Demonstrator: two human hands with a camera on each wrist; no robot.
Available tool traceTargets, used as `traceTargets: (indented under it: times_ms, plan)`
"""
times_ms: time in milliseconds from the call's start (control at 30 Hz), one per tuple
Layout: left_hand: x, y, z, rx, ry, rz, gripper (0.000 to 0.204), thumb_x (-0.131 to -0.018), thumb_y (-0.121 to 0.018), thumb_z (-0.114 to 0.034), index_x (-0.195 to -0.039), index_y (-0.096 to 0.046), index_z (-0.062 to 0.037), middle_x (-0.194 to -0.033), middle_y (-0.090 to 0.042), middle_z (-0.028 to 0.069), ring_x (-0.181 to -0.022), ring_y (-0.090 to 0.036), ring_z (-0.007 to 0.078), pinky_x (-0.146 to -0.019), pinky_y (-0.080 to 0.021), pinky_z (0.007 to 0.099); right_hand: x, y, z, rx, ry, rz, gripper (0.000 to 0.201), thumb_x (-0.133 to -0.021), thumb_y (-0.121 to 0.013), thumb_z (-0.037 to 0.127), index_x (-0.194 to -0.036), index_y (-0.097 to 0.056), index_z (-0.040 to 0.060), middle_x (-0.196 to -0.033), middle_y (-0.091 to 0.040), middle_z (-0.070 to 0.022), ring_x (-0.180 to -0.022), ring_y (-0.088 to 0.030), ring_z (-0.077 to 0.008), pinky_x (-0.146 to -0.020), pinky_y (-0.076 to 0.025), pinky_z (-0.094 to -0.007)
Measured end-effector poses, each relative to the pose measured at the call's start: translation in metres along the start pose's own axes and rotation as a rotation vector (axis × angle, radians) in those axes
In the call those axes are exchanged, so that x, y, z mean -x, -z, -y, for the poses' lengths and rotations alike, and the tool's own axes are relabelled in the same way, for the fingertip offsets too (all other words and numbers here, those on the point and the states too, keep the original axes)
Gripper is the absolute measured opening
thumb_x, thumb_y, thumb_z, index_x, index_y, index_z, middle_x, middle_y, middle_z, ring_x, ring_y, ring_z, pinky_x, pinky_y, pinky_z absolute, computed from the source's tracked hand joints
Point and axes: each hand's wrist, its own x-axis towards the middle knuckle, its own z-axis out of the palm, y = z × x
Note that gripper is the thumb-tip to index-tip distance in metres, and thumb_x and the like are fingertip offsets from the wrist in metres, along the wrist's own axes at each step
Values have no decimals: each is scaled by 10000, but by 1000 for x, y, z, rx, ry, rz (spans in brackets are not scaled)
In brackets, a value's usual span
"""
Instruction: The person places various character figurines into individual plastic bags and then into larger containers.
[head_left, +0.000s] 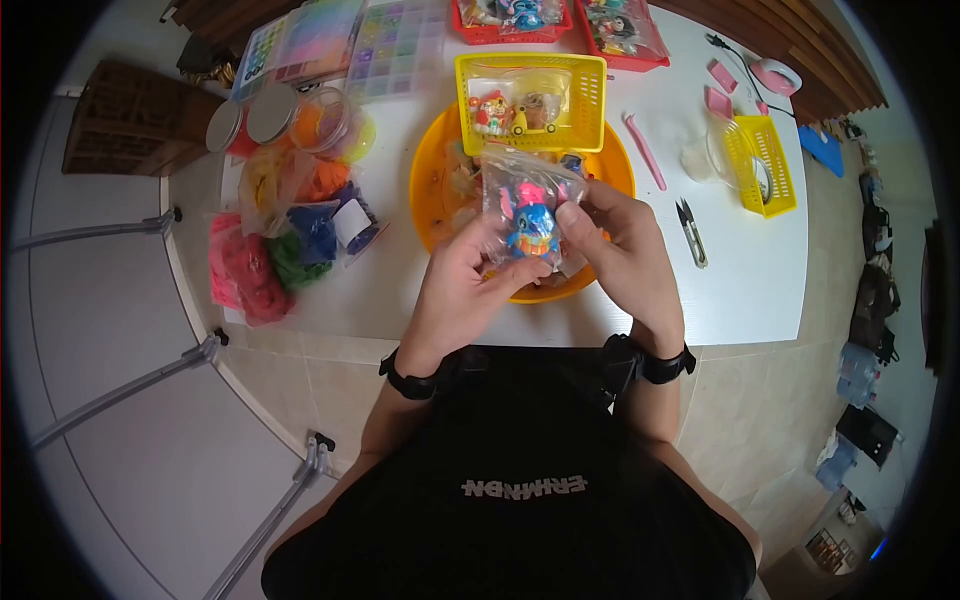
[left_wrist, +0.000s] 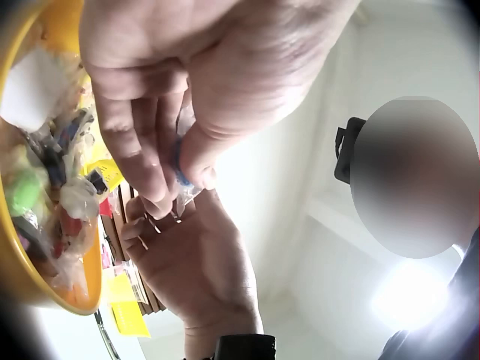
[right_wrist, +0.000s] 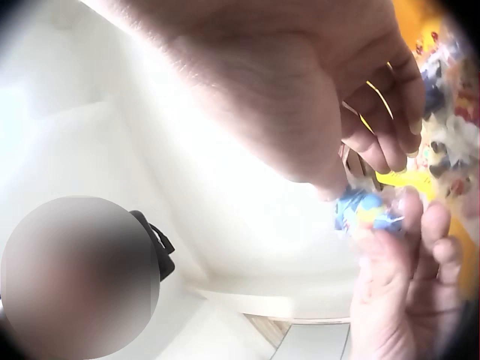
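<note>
Both hands hold a transparent plastic bag with a blue toy figurine inside, raised over a round orange basin. Pink ears and an orange-yellow patch show on the figurine. My left hand grips the bag's lower left, its thumb along the bottom. At the upper right, my right hand pinches the bag between thumb and fingers. In the right wrist view the blue figurine shows between the hands; the left wrist view has it mostly hidden behind fingers. Several bagged toys fill the basin.
A yellow basket with bagged figurines sits on the basin's far side. Coloured bags and lidded jars stand left. Thread snips, pink tweezers, a plastic cup and another yellow basket lie right.
</note>
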Motion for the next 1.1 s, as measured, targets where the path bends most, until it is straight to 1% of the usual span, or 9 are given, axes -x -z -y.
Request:
traceTargets:
  times_ms: [133, 233, 333, 433, 633, 733, 867, 933, 1100]
  plan:
    - [3, -2, 8, -129, -28, 14, 427, -924, -711, 56, -1323, -557, 47, -1129, -716, 101, -1012, -697, 144, -887, -564, 285, -5, -8, -1, -274, 72, -107, 250, -1001, -686, 186, -1113, -674, -38, -933, -689, -24, -809, -594, -69, -727, -481, -227]
    - [5, 0, 12, -152, -33, 26, 417, -924, -713, 53, -1314, -565, 49, -1132, -715, 98, -1018, -695, 142, -891, -562, 285, -9, -10, 3, -307, 179, -178, 240, -986, -690, 151, -1158, -676, -16, -1027, -683, -39, -879, -595, -72, -782, -487, -242]
    - [6, 1, 12, -152, -40, 23, 400, -933, -705, 47, -1310, -570, 52, -1132, -716, 99, -1017, -697, 143, -892, -564, 287, -10, 0, 3, -145, 193, -87, 226, -957, -695, 96, -1167, -690, 11, -1085, -675, -44, -933, -601, -89, -831, -495, -260]
    - [6, 3, 14, -156, -21, 18, 391, -942, -696, 42, -1312, -568, 54, -1132, -716, 102, -1013, -699, 144, -891, -567, 288, -16, 1, 2, 20, 285, -68, 224, -926, -700, 59, -1148, -708, 27, -1062, -684, -41, -919, -611, -110, -857, -499, -271]
    - [6, 5, 14, -190, -11, 22, 380, -952, -689, 29, -1310, -565, 58, -1120, -714, 103, -1002, -702, 142, -888, -576, 289, -20, 3, 0, -14, 235, -28, 145, -915, -694, 35, -1053, -701, -6, -1061, -684, -63, -911, -621, -133, -853, -496, -274]
    - [7, 4, 12, -144, 17, -7, 373, -958, -684, 18, -1308, -563, 63, -1105, -711, 102, -993, -701, 141, -880, -581, 291, -20, 7, 0, 56, 341, -66, 129, -909, -701, 30, -1033, -698, -6, -1055, -687, -60, -893, -629, -136, -830, -504, -273]
    - [8, 5, 15, -68, -11, -42, 367, -951, -720, -60, -1281, -596, 40, -1093, -731, 95, -986, -691, 116, -857, -557, 270, -17, 8, 13, 96, 280, -83, 128, -910, -707, 50, -1027, -704, -2, -1019, -685, -59, -848, -625, -137, -794, -507, -268]
    - [8, 5, 14, -74, -13, -39, 364, -957, -712, -59, -1284, -591, 44, -1105, -726, 102, -992, -692, 121, -862, -557, 271, -19, 1, 19, 170, 278, -128, 118, -913, -704, 57, -1015, -707, -3, -990, -685, -61, -835, -623, -142, -778, -504, -271]
    - [6, 4, 10, -161, -63, -14, 347, -958, -700, -37, -1275, -590, 48, -1088, -719, 93, -978, -689, 119, -864, -556, 277, -24, 6, 14, 245, 291, -61, 110, -916, -702, 73, -986, -708, -11, -943, -681, -70, -824, -630, -160, -751, -503, -284]
